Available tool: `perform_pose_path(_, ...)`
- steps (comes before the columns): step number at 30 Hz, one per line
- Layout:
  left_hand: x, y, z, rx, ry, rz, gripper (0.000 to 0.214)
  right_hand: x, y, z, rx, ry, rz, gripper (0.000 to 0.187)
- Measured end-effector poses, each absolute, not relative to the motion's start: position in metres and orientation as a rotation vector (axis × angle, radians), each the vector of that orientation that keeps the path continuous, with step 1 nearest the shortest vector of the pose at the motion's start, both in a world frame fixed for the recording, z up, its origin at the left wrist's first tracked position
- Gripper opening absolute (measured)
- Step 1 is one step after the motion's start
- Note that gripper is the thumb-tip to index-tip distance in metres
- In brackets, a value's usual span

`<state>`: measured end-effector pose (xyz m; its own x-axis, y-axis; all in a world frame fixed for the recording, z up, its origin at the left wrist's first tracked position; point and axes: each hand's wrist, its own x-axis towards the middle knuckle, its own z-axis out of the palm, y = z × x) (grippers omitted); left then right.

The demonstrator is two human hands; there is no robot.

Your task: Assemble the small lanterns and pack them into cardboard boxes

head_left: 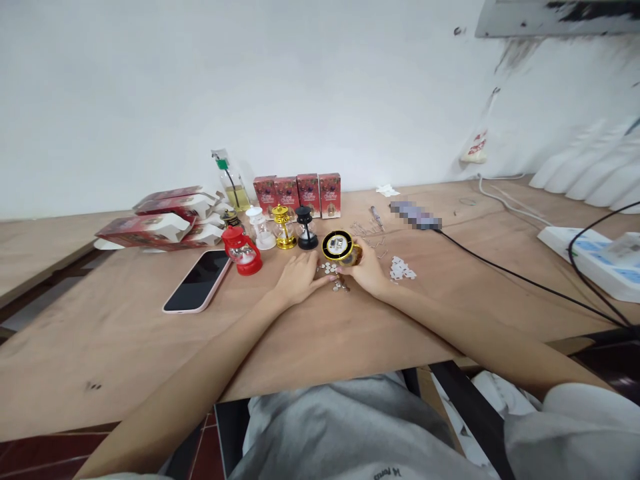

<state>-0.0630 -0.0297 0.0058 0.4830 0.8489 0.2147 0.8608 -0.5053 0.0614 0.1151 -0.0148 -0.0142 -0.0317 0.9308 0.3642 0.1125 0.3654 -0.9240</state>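
My right hand [367, 268] is closed round a small gold lantern [340, 247] tipped on its side, its round black-and-gold base facing me. My left hand [300, 277] rests on the wooden table [320, 333], fingers reaching into a scatter of small silver button cells [330, 270]; I cannot tell whether the fingertips pinch one. A red lantern [243, 250], a white lantern [263, 229], a gold lantern [285, 228] and a black lantern [306, 229] stand in a row just beyond my left hand.
A phone [197, 282] lies face up at left. Red boxes [297, 195] stand at the back, with opened boxes [160, 223] and a bottle [231, 180] to their left. White tabs [401, 269], a power strip [590, 257] and a black cable [525, 281] lie to the right.
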Motion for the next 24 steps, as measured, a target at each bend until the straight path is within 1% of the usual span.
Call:
perform_pose_path(5, -0.058, -0.026, 0.005, -2.592, -1.386, -0.15, 0.047, 0.115, -0.015, -0.016, -0.967, -1.46, 0.882, 0.053)
perform_pose_path(9, -0.054, -0.027, 0.008, -2.553, -1.348, -0.032, 0.042, 0.116, -0.014, -0.017, -0.979, -1.479, 0.867, 0.054)
perform_pose_path(15, -0.047, -0.03, 0.013, -2.545, -1.356, 0.1, 0.039, 0.116, -0.014, -0.016, -0.998, -1.492, 0.848, 0.053)
perform_pose_path(20, -0.046, -0.033, 0.014, -2.543, -1.417, 0.119, 0.034, 0.116, -0.016, -0.014, -1.015, -1.487, 0.871, 0.053)
perform_pose_path(24, -0.047, -0.033, 0.013, -2.501, -1.5, 0.1, 0.042, 0.115, -0.016, -0.014, -0.993, -1.491, 0.867, 0.052)
